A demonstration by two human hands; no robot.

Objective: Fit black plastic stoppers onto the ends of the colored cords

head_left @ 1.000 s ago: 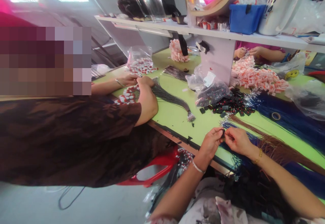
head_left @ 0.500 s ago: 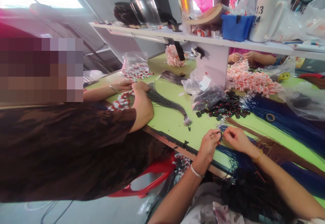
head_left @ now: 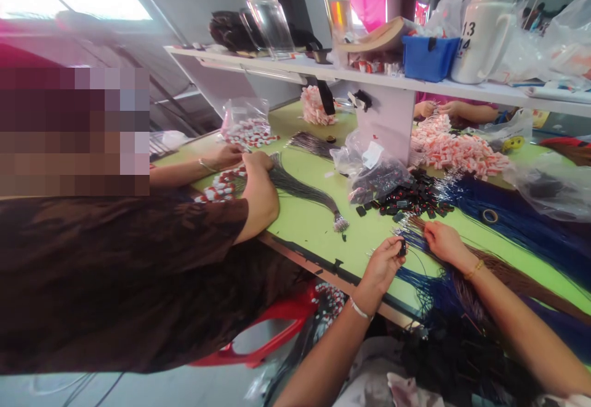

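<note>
My left hand (head_left: 384, 264) is closed, with a small black plastic connector housing (head_left: 402, 247) pinched between thumb and fingers. A thin blue wire appears to run from the housing toward the right. Farther right, my right hand (head_left: 444, 244) has its fingers curled closed on the brown wires (head_left: 496, 266), near their metal-tipped ends; how many it grips is hidden. Blue wires (head_left: 418, 281) lie under and between my hands, their silvery terminals toward the back. Just beyond is a pile of loose black connector housings (head_left: 418, 194).
A co-worker's hands (head_left: 252, 159) work at left over a dark wire bundle (head_left: 309, 188) and red-and-white connectors (head_left: 219, 186). A plastic bag (head_left: 373, 170) stands behind the housings, with pink-white connectors (head_left: 462, 148) beyond. A shelf (head_left: 305, 69) spans above. A dark blue wire bundle (head_left: 517, 210) lies right.
My right hand has left the housing and moved right and slightly back onto the brown wires. My left hand stays nearly in place, still holding the housing, which now shows more.
</note>
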